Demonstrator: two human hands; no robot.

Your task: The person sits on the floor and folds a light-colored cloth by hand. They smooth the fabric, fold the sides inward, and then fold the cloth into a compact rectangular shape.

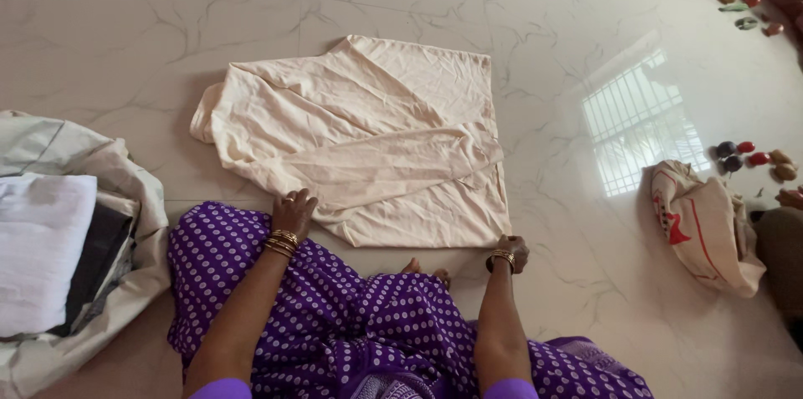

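Head camera, looking down: nearest the lens is a lap draped in purple cloth with white dots, and two bare forearms reach forward from it, each wrist ringed with gold bangles.

Just beyond the knees, a cream-coloured garment lies spread on the pale marble floor. It is partly folded, with one long sleeve laid across its front, running from left to right. Its long axis runs side to side, and its near hem lies straight ahead of both hands.

The left hand rests palm down on the near left edge of the garment, fingers loosely spread and flat, pressing rather than gripping. The right hand sits at the near right corner, fingers curled in at the hem; whether they pinch the cloth cannot be told. Both hands are about equally close to the garment.

To the left sits a heap of folded clothes, white and dark, on a greyish sheet. To the right lie a cream cloth bag with red print and some small coloured toys, well apart from the hands.
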